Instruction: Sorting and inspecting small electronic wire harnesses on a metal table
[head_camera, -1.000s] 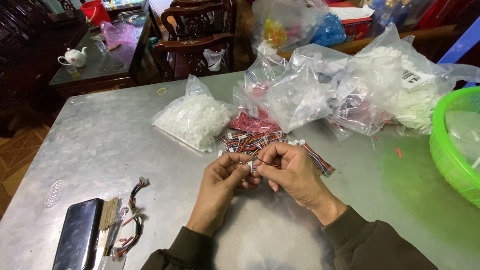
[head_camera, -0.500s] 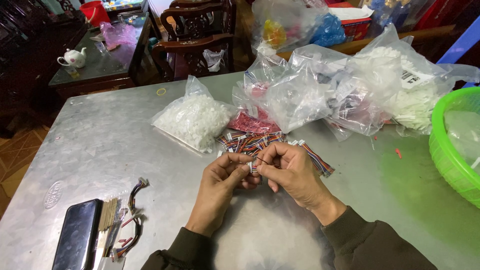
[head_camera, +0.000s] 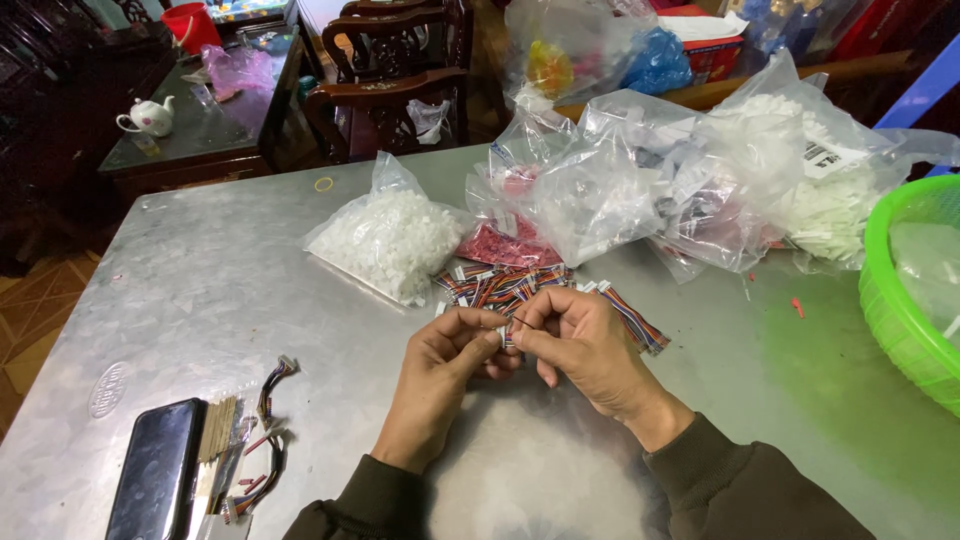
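A small white connector (head_camera: 503, 334) with thin wires (light, limp, easily bent) is pinched between left hand (head_camera: 447, 357) and right hand (head_camera: 582, 341) above the metal table (head_camera: 200, 290); its rigid plastic housing looks the safest hold.

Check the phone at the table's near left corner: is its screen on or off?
Off. The phone lies flat on the metal table with its screen dark, showing only reflections.

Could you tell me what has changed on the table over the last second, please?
Almost nothing. The left hand and right hand stay pinched together on a small white connector with its thin wire, barely shifting. The wire bundles, bags of parts and phone have not moved.
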